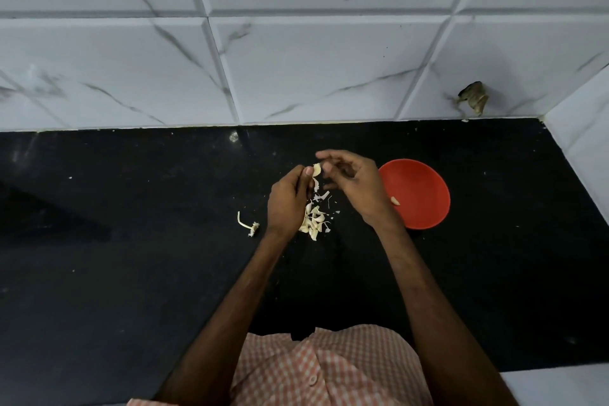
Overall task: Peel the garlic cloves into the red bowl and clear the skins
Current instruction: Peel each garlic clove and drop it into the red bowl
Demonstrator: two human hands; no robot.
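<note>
garlic clove (317,170) pinched over garlic pile (313,222) on bench (131,241): left hand (286,204) holds body, right hand (356,184) nips papery skin. clove light, firm, likely slippery bare; grip ends. red bowl (428,184) beside right hand.

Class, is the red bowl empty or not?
Not empty: one peeled clove lies in the red bowl, at its left side.

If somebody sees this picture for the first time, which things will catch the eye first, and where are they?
The red bowl stands out most, bright on the black counter at the right, with one peeled clove inside it. In the middle, the left hand and the right hand pinch a garlic clove between them, above a pale heap of cloves and skins.
</note>
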